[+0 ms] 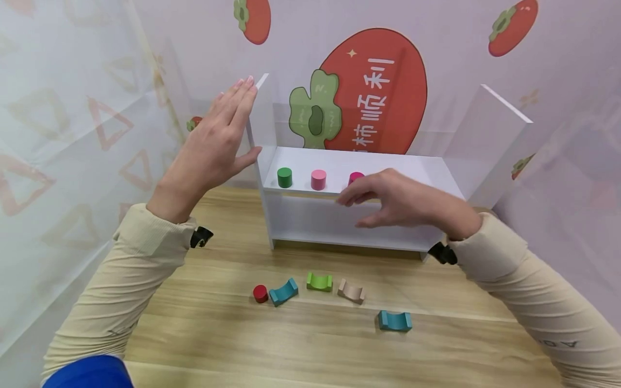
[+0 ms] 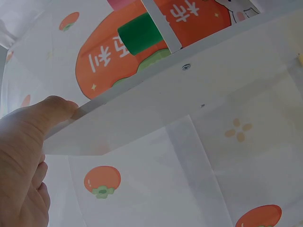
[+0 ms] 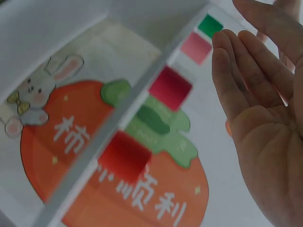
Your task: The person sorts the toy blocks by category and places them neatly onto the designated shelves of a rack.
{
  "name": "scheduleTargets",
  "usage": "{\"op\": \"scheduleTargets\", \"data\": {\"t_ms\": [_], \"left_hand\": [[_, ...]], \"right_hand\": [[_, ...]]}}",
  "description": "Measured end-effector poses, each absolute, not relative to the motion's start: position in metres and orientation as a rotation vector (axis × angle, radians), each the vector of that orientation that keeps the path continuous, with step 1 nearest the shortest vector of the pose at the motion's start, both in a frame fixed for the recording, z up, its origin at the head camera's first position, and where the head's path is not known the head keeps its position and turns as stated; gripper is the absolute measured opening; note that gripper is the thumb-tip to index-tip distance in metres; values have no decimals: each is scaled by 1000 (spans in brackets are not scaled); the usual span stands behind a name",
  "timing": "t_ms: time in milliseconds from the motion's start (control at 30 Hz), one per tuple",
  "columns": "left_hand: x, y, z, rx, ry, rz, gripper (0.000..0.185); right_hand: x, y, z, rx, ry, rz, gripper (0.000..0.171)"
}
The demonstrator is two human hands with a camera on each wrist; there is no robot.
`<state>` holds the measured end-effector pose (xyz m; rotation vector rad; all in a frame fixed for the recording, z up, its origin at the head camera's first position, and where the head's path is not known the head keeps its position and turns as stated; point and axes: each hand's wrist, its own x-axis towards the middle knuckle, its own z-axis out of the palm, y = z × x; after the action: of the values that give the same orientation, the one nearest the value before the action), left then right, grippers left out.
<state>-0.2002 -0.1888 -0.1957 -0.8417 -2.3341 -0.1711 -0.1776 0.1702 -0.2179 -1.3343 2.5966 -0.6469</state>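
Observation:
My left hand [image 1: 213,134] lies along the outside of the left panel of a white shelf [image 1: 349,218], fingers straight, with the thumb at the panel's front edge [image 2: 94,101]. My right hand [image 1: 402,199] hovers before the upper board, fingers slightly bent and nothing between them. On that board a green cylinder [image 1: 284,178], a pink cylinder [image 1: 318,180] and a magenta cylinder [image 1: 356,176] stand in a row. The right hand partly covers the magenta one. A red cylinder [image 3: 125,156] at the row's end shows in the right wrist view but is hidden in the head view.
On the wooden table [image 1: 291,350] before the shelf lie a dark red cylinder [image 1: 260,293], a blue curved block [image 1: 283,292], a lime green block [image 1: 319,282], a beige block [image 1: 351,291] and a teal block [image 1: 395,321]. A tall right panel [image 1: 490,140] bounds the shelf.

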Motion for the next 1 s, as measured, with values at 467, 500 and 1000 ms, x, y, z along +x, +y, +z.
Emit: {"op": "scheduleTargets", "data": {"t_ms": [467,500,1000], "left_hand": [[-200,-189,-196,-843,-2328,-173,96],[-200,-189,-196,-845,-2326,-176,96],[-201,-189,-197,-852,-2318,-186,96]], "right_hand": [[-166,101,-296,-1410,2366,-640,49],[-165,96,-302,-1417,2357,-644,49],[-153,32,-398,-1287,2306,-773,55]]}}
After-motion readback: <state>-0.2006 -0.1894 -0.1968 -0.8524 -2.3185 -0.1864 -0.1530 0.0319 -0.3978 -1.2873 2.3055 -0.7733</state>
